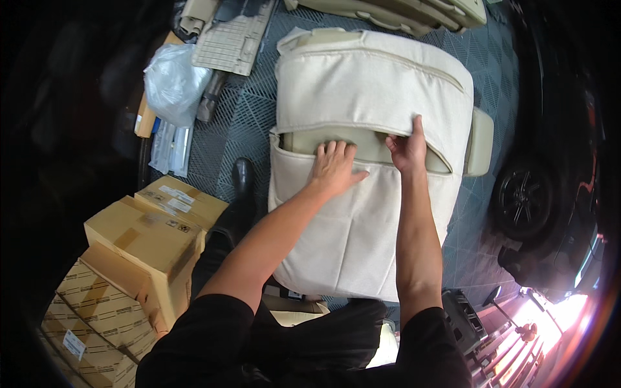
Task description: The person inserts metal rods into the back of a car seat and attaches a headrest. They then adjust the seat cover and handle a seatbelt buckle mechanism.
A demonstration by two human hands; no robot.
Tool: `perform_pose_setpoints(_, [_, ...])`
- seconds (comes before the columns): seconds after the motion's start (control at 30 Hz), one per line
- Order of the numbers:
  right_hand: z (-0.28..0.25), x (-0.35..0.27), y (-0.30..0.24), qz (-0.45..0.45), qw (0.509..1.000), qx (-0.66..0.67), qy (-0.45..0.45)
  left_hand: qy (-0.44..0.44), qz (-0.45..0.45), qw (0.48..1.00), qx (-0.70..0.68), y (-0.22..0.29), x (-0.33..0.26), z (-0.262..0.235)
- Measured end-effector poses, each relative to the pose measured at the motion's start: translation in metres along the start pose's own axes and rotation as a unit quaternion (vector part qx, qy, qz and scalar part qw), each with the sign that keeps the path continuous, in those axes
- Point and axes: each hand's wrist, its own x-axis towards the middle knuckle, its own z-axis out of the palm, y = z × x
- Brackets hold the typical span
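A cream fabric seat cover (362, 90) lies over a large car seat part in front of me. A wide slit across its middle shows smooth beige seat upholstery (372, 143) beneath. My left hand (332, 171) hooks its bent fingers over the slit's lower edge, the thumb stretched aside on the fabric. At the slit's upper edge, my right hand (409, 147) pinches the raised flap, thumb on the outside and fingers underneath. A padded beige piece (479, 142) juts out from the seat's right side. Both fingertips' ends are partly hidden in the opening.
Cardboard boxes (145, 236) are stacked at my lower left. A clear plastic bag (173, 81) and a flat beige panel (234, 39) lie far left. More beige seat parts (388, 14) sit beyond the seat. A dark car's wheel (525, 199) stands at right on the tiled floor (223, 136).
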Motion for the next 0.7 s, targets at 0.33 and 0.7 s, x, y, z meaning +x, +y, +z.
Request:
perform_pose_setpoints(0.33, [-0.039,0.000,0.027,-0.247,0.709,-0.647,0.131,0.076,0.154,0.985,0.009,-0.026,0.023,0.034])
perform_pose_setpoints(0.7, [-0.038,-0.010,0.045,-0.288,0.637,-0.693,0.177,0.033,0.192,0.981,0.014,-0.029,0.048,0.036])
